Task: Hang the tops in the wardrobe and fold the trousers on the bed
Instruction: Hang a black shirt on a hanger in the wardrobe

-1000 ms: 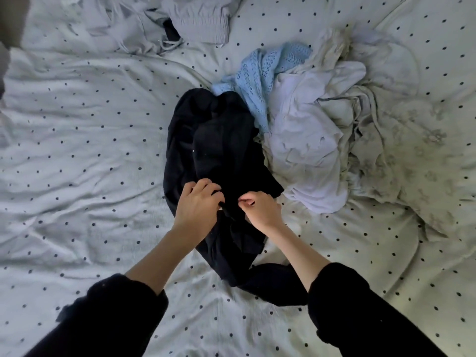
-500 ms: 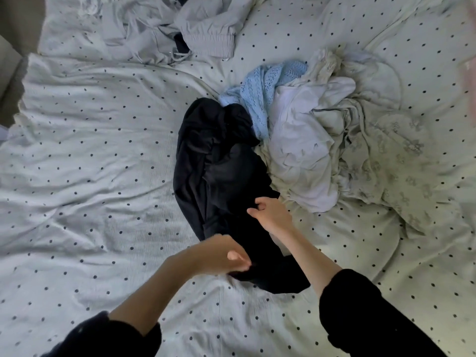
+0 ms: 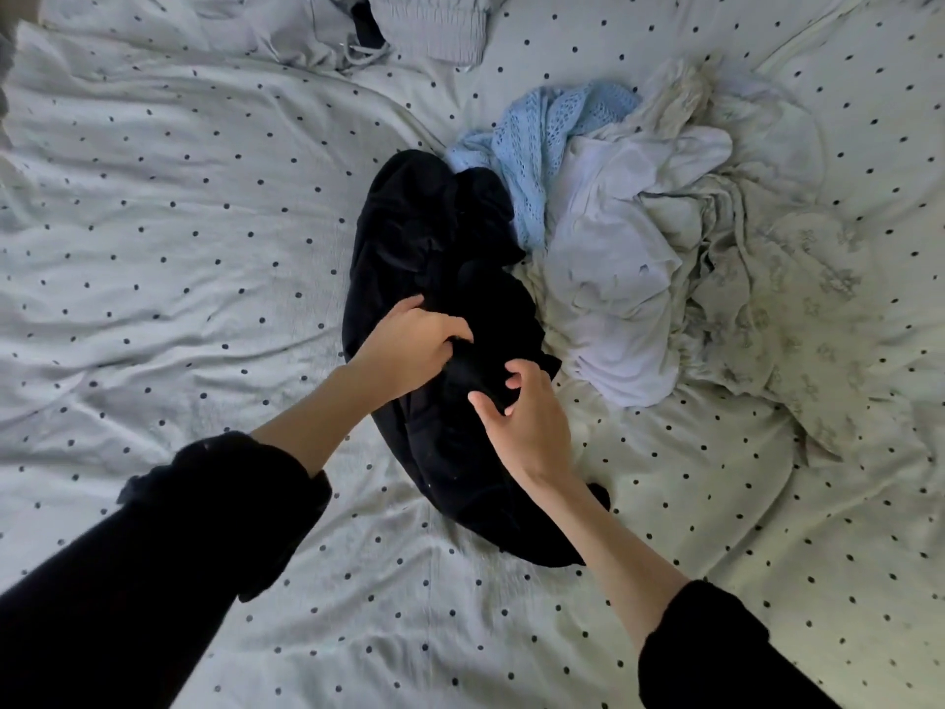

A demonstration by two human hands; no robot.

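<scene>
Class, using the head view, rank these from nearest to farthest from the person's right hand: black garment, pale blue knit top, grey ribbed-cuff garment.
1. black garment, gripped by the right hand.
2. pale blue knit top, beyond, upper right.
3. grey ribbed-cuff garment, far top edge.

Soft daylight, no glare; brightest right of the black garment (image 3: 434, 278), dimmer w/ grey creases left of it on the bedsheet (image 3: 153, 222). Garment itself so dark its folds barely read. Focus ok at centre; slight blur on sleeves below it, wide-angle bend at edges
</scene>
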